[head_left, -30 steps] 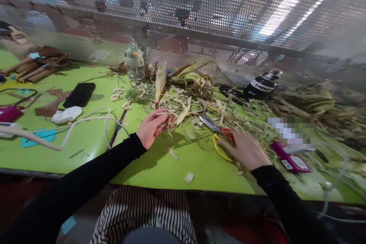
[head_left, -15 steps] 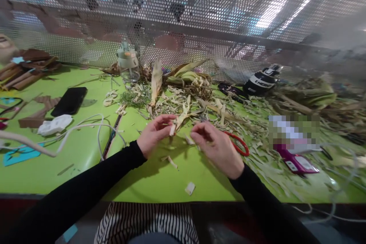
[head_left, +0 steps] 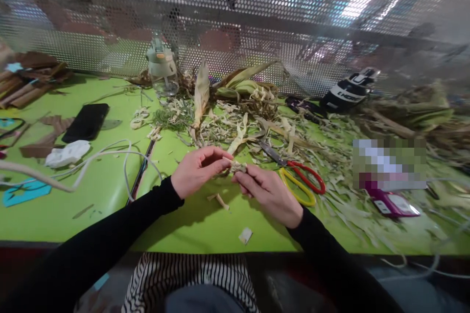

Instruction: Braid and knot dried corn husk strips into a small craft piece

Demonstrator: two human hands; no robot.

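My left hand (head_left: 201, 168) is closed, pinching one end of a small pale strip of what looks like corn husk (head_left: 238, 167), bunched or knotted. My right hand (head_left: 270, 194) grips the other end between thumb and fingers, so the piece spans the short gap between both hands. Another pale husk strip (head_left: 239, 138) rises just behind it; I cannot tell whether the two are joined. Beside my right hand lie scissors (head_left: 300, 176) with one red and one yellow handle. A short husk scrap (head_left: 220, 200) lies on the table below my hands.
Shredded husk (head_left: 223, 120) and a dried leaf bundle (head_left: 242, 88) cover the back of the green table (head_left: 176, 227). A clear bottle (head_left: 164, 76) and a black bottle (head_left: 347, 93) stand behind. On the left are a phone (head_left: 86, 122), white cable (head_left: 106, 156) and brown pieces (head_left: 33, 78).
My right hand has moved left and taken hold of the husk piece, which only my left hand held before. The scissors' yellow handle now shows. The view has shifted slightly.
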